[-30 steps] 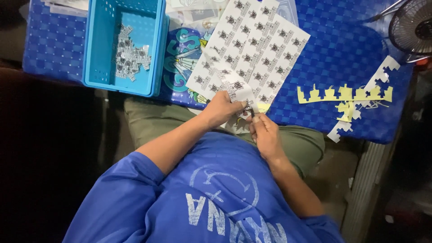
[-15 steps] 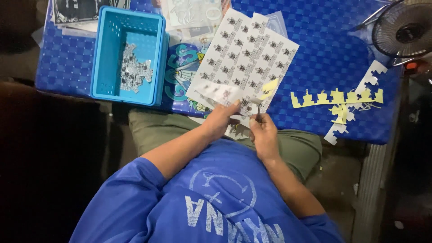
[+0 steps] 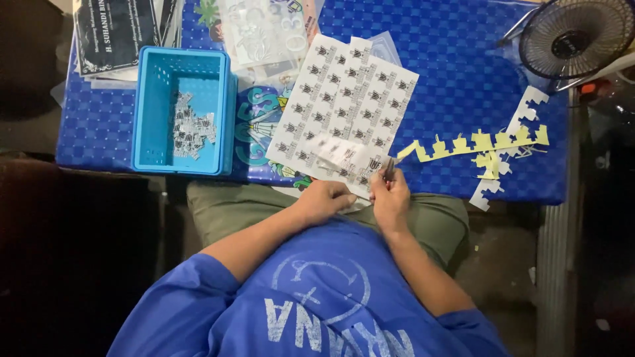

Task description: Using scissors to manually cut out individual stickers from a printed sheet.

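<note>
Head cam: my left hand [image 3: 324, 200] pins the sticker sheet [image 3: 344, 106] at the surface [image 3: 463, 73] edge so it won't slide. Right hand [image 3: 390, 198] pinches a small tool [image 3: 389, 168], prob for peeling; done bits in the blue basket [image 3: 149, 99].

A table [image 3: 476, 73] covered with a blue woven-pattern cloth fills the far part of the scene. 1 small black fan [image 3: 574, 36] stands at its far right corner. The floor [image 3: 509, 264] near right is dark, bare and scattered with small pale scraps. The area left of the table is in deep shadow. Light falls evenly on the tabletop.
</note>
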